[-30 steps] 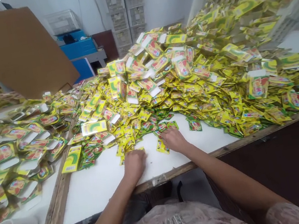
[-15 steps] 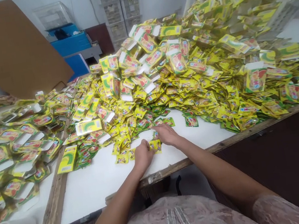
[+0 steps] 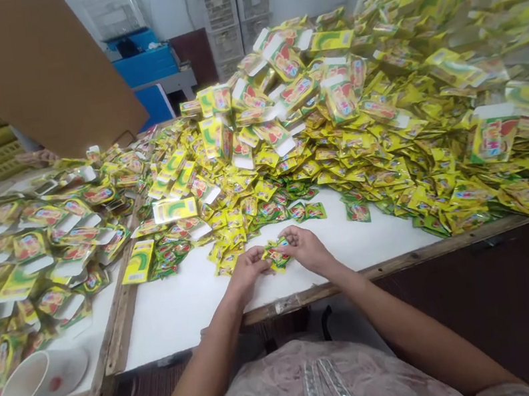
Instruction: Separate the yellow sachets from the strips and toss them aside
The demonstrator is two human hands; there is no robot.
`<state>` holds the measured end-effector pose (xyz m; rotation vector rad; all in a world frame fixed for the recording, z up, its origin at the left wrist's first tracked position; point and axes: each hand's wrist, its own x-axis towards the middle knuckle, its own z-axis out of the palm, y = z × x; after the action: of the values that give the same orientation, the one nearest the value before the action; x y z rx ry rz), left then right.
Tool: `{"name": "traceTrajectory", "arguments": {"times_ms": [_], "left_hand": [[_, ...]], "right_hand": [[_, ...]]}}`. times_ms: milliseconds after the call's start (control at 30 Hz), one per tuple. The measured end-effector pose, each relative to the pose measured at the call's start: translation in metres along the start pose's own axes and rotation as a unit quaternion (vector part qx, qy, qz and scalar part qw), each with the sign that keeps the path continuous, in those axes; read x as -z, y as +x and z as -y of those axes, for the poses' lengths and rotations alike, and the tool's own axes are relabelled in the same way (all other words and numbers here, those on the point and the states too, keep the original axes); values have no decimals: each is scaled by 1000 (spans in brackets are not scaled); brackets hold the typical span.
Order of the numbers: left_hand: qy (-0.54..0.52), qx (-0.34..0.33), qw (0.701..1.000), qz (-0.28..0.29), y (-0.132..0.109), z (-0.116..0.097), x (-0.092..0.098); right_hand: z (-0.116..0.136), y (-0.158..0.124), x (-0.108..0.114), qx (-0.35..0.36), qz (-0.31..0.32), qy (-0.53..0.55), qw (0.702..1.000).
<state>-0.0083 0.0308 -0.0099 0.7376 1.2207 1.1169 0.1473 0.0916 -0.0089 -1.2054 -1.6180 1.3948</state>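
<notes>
Apparently, the left hand (image 3: pixel 249 272) and right hand (image 3: pixel 309 251) pinch sachets (image 3: pixel 278 255), edges partly covered and print too blurred to read, between them over the bench (image 3: pixel 177 317), while the cardboard (image 3: pixel 30 68) is cut off at the top.

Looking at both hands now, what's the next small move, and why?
Probably square up the small packets: the left hand and right hand hold them from opposite sides, and their green and yellow edges look uneven.
</notes>
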Motion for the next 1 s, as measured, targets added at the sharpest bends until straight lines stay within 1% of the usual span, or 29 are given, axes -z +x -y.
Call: {"name": "traceTrajectory", "arguments": {"times_ms": [67, 133, 200, 267, 367, 433, 467, 533, 567, 600, 633, 667, 733, 800, 900, 1000], "left_hand": [[-37, -4, 999, -32, -5, 2, 0], [-65, -11, 997, -50, -10, 3, 0], [-78, -30, 995, -54, -14, 4, 0], [-64, -46, 995, -61, -16, 3, 0], [-15, -69, 992, -107, -18, 3, -2], [-16, -73, 990, -124, -18, 4, -2], [-30, -72, 990, -118, -18, 4, -2], [-62, -76, 992, -85, -19, 4, 1], [-71, -81, 992, -68, -19, 4, 4], [-73, -86, 992, -55, -21, 4, 6], [-67, -89, 993, -48, -22, 4, 9], [-58, -87, 993, -46, -24, 5, 11], [-40, -74, 995, -48, -28, 5, 15], [-38, -61, 996, -46, -32, 3, 18], [-62, -67, 996, -18, -34, -2, 22], [-63, -76, 995, 7, -34, -2, 24]], "right_hand": [[0, -4, -11, -20, -31, 38, 999], [-2, -7, -19, -29, -54, 60, 996], [-4, -8, -24, -26, -73, 50, 996], [-5, -9, -29, -11, -88, 23, 996], [-4, -12, -35, 10, -79, 5, 997], [-1, -15, -39, 5, -62, 39, 997], [0, -16, -40, -7, -54, 71, 996], [3, -19, -40, -47, -41, 138, 988], [4, -20, -40, -75, -11, 156, 985], [5, -21, -40, -93, 29, 159, 982], [7, -21, -39, -97, 59, 143, 983], [8, -22, -38, -90, 74, 111, 987], [11, -25, -39, -64, 72, 44, 994], [14, -27, -42, -51, 61, 22, 997], [20, -29, -49, -79, 58, 93, 991], [19, -27, -52, -113, 83, 169, 976]]}}
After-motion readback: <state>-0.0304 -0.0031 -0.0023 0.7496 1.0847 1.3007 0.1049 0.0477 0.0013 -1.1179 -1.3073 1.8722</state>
